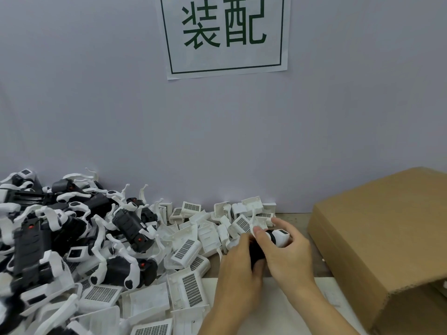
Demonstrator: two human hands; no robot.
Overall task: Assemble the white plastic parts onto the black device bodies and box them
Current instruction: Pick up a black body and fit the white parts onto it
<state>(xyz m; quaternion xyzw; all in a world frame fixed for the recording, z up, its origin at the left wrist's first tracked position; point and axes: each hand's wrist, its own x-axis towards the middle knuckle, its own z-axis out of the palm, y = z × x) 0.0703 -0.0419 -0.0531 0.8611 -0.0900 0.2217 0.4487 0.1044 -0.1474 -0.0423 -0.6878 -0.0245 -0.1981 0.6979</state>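
Note:
Both my hands hold one black device body [257,253] in front of me, above the table. My left hand [239,269] grips its near end from the left. My right hand [287,252] grips the far end, where a white plastic part [281,236] sits on the body. Most of the black body is hidden by my fingers. A heap of loose white plastic parts [191,247] with grid faces lies just left of my hands. Further left is a pile of black device bodies [72,233] with white clips.
A brown cardboard box [382,238] stands at the right, its flap toward me. A white sheet [273,308] covers the table under my forearms. A grey wall [96,117] with a paper sign [225,35] closes the back.

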